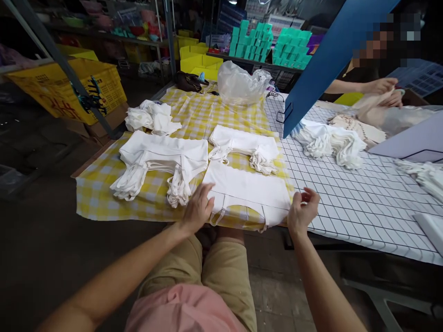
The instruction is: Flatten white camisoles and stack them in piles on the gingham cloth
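Note:
A white strappy crop top [247, 184] lies flat at the table's front edge, its thin straps toward me. At its left edge is my left hand [199, 210], thumb and forefinger apart, the fingertips touching or just over the fabric. My right hand [303, 212] is raised just past the top's right edge, fingers loosely curled with a gap to the thumb, nothing visible in it. Behind the flat top sits a stack of folded white tops [244, 139]. A thicker stack of white tops [162, 152], straps hanging forward, rests to the left.
A crumpled white garment pile [152, 116] and a clear plastic bag [242, 83] lie on the yellow checked cloth [114, 203]. A blue panel [321, 69] stands at right; beyond it a co-worker's hands [382, 90] handle beige fabric. A yellow crate [76, 87] stands left.

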### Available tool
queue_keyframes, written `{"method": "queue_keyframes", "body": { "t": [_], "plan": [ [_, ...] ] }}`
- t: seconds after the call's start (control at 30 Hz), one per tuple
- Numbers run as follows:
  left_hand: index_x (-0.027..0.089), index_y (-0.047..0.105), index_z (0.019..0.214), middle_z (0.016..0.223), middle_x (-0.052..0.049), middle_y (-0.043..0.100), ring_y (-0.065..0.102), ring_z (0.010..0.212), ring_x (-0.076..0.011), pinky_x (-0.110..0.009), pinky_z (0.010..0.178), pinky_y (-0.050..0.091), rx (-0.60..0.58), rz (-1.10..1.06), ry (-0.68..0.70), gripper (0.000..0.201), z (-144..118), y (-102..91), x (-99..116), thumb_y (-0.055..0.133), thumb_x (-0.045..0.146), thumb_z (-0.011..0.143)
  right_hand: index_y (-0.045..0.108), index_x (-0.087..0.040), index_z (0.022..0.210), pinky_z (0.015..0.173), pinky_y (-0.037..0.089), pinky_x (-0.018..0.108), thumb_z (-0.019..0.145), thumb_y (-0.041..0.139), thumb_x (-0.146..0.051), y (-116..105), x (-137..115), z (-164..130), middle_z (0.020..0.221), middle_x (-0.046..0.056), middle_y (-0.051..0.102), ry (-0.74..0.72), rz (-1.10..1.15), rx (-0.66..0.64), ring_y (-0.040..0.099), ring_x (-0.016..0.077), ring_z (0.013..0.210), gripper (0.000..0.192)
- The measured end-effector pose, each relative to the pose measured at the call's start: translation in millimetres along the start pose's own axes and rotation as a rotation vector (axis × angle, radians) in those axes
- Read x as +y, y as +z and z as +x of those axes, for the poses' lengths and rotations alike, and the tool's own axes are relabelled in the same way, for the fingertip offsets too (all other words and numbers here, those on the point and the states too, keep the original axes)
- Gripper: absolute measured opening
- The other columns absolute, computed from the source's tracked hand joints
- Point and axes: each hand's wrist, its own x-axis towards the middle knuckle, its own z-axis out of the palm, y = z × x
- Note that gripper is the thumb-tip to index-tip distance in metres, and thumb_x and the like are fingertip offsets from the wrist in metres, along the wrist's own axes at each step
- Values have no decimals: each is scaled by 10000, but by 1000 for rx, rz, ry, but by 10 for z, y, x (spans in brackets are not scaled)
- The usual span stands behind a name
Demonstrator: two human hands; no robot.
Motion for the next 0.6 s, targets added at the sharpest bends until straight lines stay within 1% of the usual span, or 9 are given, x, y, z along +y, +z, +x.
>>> {"method": "queue_keyframes", "body": {
  "t": [0.03, 0.07, 0.13, 0.2, 0.27, 0.33, 0.43, 0.5, 0.6],
  "plan": [
    [196, 461, 1140, 966, -60, 575, 557, 937, -167, -291, 847, 436, -47, -29, -32, 305, -213, 25, -14, 383, 176, 846, 465, -159, 1094, 688, 385, 265, 800, 418, -375, -58, 22, -186, 830, 36, 482, 11, 13, -6, 472, 155, 741, 368],
    [205, 483, 1105, 876, -37, 582, 576, 840, -153, -271, 795, 450, -131, -54, -86, 277, -411, 66, -40, 387, 192, 845, 454, -166, 1091, 697, 388, 267, 803, 425, -397, -108, 59, -388, 846, 40, 477, 33, 18, -21, 474, 157, 756, 370],
    [206, 486, 1115, 749, -2, 575, 574, 705, -136, -244, 704, 457, -270, -97, -229, 300, -725, 186, -106, 402, 179, 828, 449, -172, 1058, 723, 394, 279, 801, 433, -440, -170, 175, -800, 874, 52, 470, 88, 32, -81, 471, 166, 779, 372],
    [204, 467, 1173, 686, 18, 567, 559, 648, -130, -232, 662, 446, -370, -122, -319, 364, -893, 326, -166, 423, 168, 813, 455, -180, 1024, 743, 397, 291, 789, 442, -471, -173, 318, -1138, 915, 66, 473, 166, 51, -163, 473, 178, 814, 375],
    [199, 436, 1233, 673, 24, 575, 554, 643, -129, -231, 659, 433, -436, -121, -348, 431, -921, 456, -204, 450, 173, 803, 468, -180, 1004, 757, 401, 305, 760, 470, -498, -127, 454, -1342, 949, 79, 473, 221, 64, -247, 477, 190, 839, 401],
    [182, 445, 1239, 670, 22, 587, 556, 641, -132, -233, 654, 422, -490, -88, -376, 451, -864, 552, -217, 482, 180, 789, 499, -174, 965, 761, 405, 322, 707, 511, -531, -60, 556, -1412, 944, 80, 480, 254, 81, -299, 487, 198, 830, 441],
    [159, 575, 1087, 637, 10, 597, 559, 620, -135, -228, 623, 401, -539, -56, -437, 322, -769, 615, -207, 511, 191, 773, 563, -167, 810, 738, 409, 335, 629, 543, -578, 11, 633, -1383, 845, 61, 511, 295, 115, -367, 507, 202, 775, 449],
    [159, 637, 952, 643, -3, 616, 565, 614, -133, -221, 608, 391, -525, -97, -434, 223, -764, 602, -189, 505, 202, 778, 577, -167, 710, 721, 406, 328, 622, 538, -591, 9, 646, -1365, 780, 50, 530, 303, 127, -390, 510, 198, 746, 435],
    [159, 656, 812, 697, -19, 647, 571, 631, -128, -214, 606, 388, -454, -185, -353, 203, -842, 515, -132, 466, 231, 809, 591, -161, 699, 699, 397, 306, 648, 533, -587, -64, 643, -1410, 748, 40, 550, 299, 149, -376, 499, 178, 717, 433]
  ]
}}
